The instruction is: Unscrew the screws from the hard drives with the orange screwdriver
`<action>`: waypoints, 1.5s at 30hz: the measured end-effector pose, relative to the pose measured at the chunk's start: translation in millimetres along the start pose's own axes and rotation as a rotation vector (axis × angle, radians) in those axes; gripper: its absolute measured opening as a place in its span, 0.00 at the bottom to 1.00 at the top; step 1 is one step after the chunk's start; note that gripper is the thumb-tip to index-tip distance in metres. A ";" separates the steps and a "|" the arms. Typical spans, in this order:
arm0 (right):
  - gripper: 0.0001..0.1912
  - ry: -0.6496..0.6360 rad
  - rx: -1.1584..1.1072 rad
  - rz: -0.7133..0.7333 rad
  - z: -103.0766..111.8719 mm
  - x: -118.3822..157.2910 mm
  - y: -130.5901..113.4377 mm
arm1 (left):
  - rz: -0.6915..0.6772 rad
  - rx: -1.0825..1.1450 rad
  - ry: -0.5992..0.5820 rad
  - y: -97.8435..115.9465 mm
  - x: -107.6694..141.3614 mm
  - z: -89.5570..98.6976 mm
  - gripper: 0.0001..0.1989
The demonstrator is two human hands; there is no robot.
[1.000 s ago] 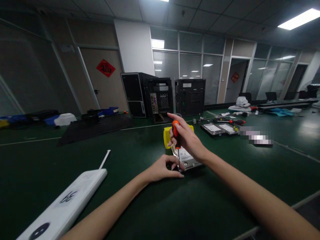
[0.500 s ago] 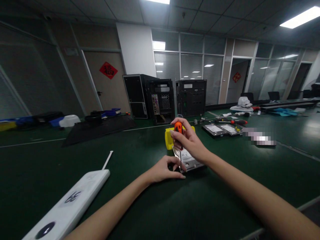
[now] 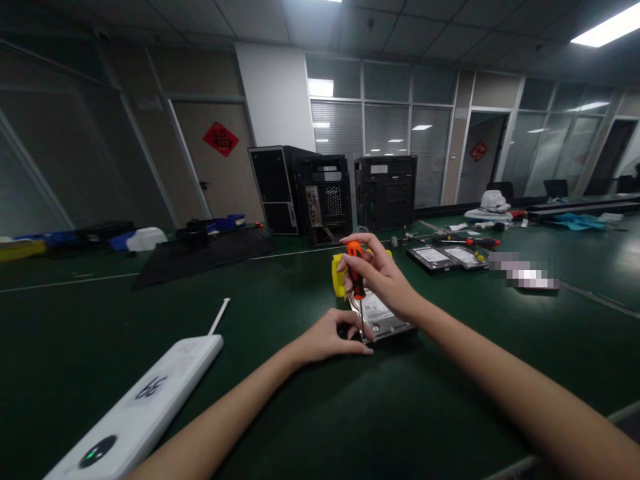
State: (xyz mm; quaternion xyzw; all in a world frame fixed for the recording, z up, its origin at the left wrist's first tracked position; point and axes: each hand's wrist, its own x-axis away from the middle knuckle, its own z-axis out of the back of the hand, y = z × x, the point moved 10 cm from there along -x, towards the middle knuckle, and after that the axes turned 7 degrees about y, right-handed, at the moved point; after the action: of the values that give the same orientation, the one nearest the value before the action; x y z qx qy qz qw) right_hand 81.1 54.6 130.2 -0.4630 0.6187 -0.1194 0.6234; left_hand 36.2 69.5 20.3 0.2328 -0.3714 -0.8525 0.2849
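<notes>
Roughly mid-frame, the right hand (image 3: 383,275) has its fingers closed around the orange-and-black handle of a screwdriver (image 3: 356,267), its thin metal shaft upright at the near-left corner of a flat, silvery hard drive (image 3: 387,325) with a white label, print illegible. The left hand (image 3: 320,340) curls loosely there, thumb and fingertips nearly meeting; whether it grips anything I cannot tell. Lower left, a smooth white case (image 3: 155,383) reads "39"; upper left, a red diamond (image 3: 221,139) bears "福".
</notes>
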 end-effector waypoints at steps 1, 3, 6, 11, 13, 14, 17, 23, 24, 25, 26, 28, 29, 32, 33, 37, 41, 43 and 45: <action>0.14 0.000 -0.017 -0.024 0.2 0.3 2.2 | 0.002 -0.001 0.005 -0.4 0.1 0.3 0.15; 0.16 0.002 -0.036 -0.064 0.5 1.2 5.8 | 0.011 -0.008 0.013 -1.2 0.4 0.8 0.15; 0.18 -0.015 -0.015 -0.072 -1.2 2.6 6.4 | 0.026 -0.015 0.009 -1.2 1.0 0.4 0.14; 0.17 -0.013 0.035 -0.029 0.7 2.3 4.1 | 0.024 -0.003 0.007 1.6 1.2 0.6 0.14; 0.17 -0.005 0.043 -0.015 2.1 1.4 3.1 | 0.022 0.007 0.007 2.1 1.0 0.6 0.14; 0.17 -0.010 0.037 -0.016 1.5 1.1 3.0 | 0.022 0.012 0.004 2.1 1.0 0.3 0.15; 0.15 -0.043 -0.005 -0.055 -4.0 1.0 4.2 | 0.017 0.025 0.000 2.0 0.9 -0.4 0.14; 0.14 -0.073 -0.063 -0.073 -11.0 2.3 3.7 | -0.003 0.015 0.003 3.2 0.2 -0.2 0.14; 0.14 -0.065 -0.063 -0.063 -9.7 2.0 3.2 | -0.003 0.010 0.002 3.1 0.2 -0.3 0.14; 0.14 -0.054 -0.058 -0.055 -7.7 1.6 2.9 | -0.001 0.006 0.001 2.9 0.1 -0.3 0.15; 0.13 -0.042 -0.051 -0.047 -5.5 1.1 2.6 | 0.002 0.004 -0.001 2.5 0.1 -0.4 0.15; 0.12 -0.020 -0.034 -0.027 -1.1 -0.1 1.2 | 0.004 0.004 -0.002 1.8 0.2 -0.4 0.15; 0.12 -0.014 -0.030 -0.017 0.4 -0.7 0.1 | 0.003 0.004 -0.002 1.7 0.3 -0.3 0.15; 0.10 -0.016 -0.043 0.018 2.3 -2.2 -4.2 | 0.003 0.007 -0.003 1.5 0.1 -0.5 0.14; 0.09 -0.023 -0.049 0.026 2.1 -2.5 -5.4 | 0.005 0.010 -0.006 1.4 0.0 -0.8 0.14; 0.10 -0.071 -0.050 -0.003 -2.5 -2.6 -6.1 | 0.022 0.013 -0.003 -0.2 -0.4 -1.1 0.15; 0.11 -0.061 -0.037 -0.042 -4.2 -2.4 -6.5 | 0.029 -0.003 0.011 -1.3 -0.1 -0.1 0.16; 0.12 -0.042 -0.020 -0.043 -4.4 -2.4 -7.5 | 0.026 -0.007 0.008 -0.7 0.2 -0.1 0.15; 0.12 -0.029 -0.008 -0.032 -5.0 -2.0 -9.1 | 0.022 -0.005 0.002 0.6 0.4 -0.2 0.15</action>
State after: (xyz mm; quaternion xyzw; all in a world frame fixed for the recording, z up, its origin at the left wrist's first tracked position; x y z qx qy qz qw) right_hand 80.0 49.0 139.0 -0.4769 0.6026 -0.1201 0.6285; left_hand 36.2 68.8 20.6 0.2289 -0.3713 -0.8499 0.2955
